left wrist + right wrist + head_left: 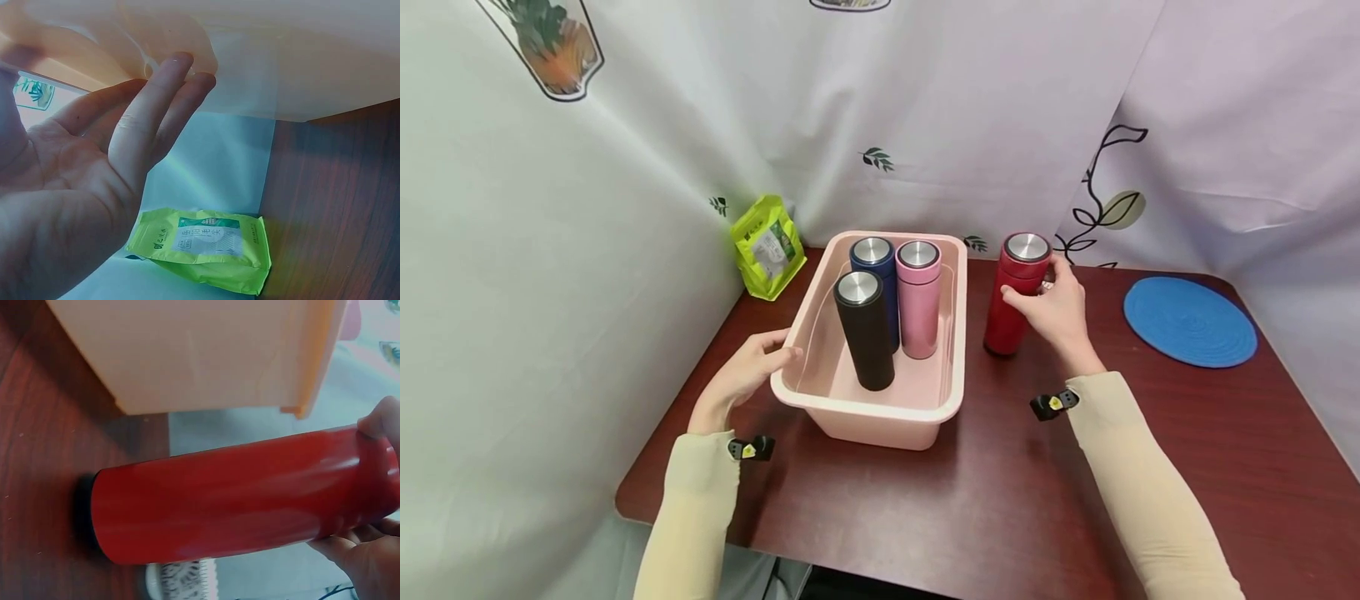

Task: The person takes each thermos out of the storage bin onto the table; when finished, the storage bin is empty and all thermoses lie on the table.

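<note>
1. The red flask (1017, 293) stands upright on the dark wooden table (1000, 500), just right of the pink tub (880, 417), its steel lid facing up
2. The right hand (1054, 310) grips the red flask near its top, thumb on the near side and fingers curled round the far side; the right wrist view shows the thumb tip pressed on the red wall
3. The left hand (747, 371) rests against the tub's left rim with fingers fairly straight and together; the left wrist view shows the fingertips (181, 69) touching the tub's wall, holding nothing
4. Inside the tub stand three more flasks, all upright with steel lids: a black flask (865, 333) nearest the person, a blue flask (876, 275) behind it, and a pink flask (918, 298) just beside the blue one
5. A green pouch (766, 246) leans at the table's far left corner against the white curtain (587, 250)
6. A round blue mat (1189, 321) lies flat at the far right of the table, well apart from the red flask
</note>
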Demonstrator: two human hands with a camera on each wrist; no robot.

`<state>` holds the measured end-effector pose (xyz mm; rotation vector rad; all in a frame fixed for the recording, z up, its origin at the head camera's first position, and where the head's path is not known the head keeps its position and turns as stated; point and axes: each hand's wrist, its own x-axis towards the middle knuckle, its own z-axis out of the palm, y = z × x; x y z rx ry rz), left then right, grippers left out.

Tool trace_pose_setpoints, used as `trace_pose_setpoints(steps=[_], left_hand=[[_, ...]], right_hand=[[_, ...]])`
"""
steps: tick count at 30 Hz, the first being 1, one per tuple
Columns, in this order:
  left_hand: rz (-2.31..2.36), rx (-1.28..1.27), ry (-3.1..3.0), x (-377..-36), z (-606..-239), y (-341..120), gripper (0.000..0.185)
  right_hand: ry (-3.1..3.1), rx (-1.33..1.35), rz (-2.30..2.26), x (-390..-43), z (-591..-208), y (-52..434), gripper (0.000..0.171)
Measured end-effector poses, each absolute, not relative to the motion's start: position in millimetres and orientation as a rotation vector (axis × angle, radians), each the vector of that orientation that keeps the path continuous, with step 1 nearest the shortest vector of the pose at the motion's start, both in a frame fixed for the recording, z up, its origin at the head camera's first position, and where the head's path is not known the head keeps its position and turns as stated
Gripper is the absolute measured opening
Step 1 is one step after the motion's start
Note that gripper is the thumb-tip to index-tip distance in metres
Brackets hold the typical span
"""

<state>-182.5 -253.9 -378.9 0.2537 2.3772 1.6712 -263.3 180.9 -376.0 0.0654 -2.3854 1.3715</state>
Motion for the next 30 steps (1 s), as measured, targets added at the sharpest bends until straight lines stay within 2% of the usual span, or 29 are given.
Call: trace_pose_setpoints(steps=[5, 21, 30], left_hand=[[1.693, 0.273, 2.363, -183.4, -379.6, -250.7, 0.054], [1.725, 0.294, 2.339, -182.9, -381.5, -253.3, 0.053], [1.726, 0.282, 2.347, -182.0, -380.6, -253.8, 0.052]], right_hand=[[-2.395, 0.014, 1.350, -268.1, -385.3, 187.2, 0.065], [-2.550, 0.120, 1.482, -271.4, -386.5, 198.6, 0.078], [-2.523, 0.105, 1.588, -262.7, -388.7, 198.4, 0.098]])
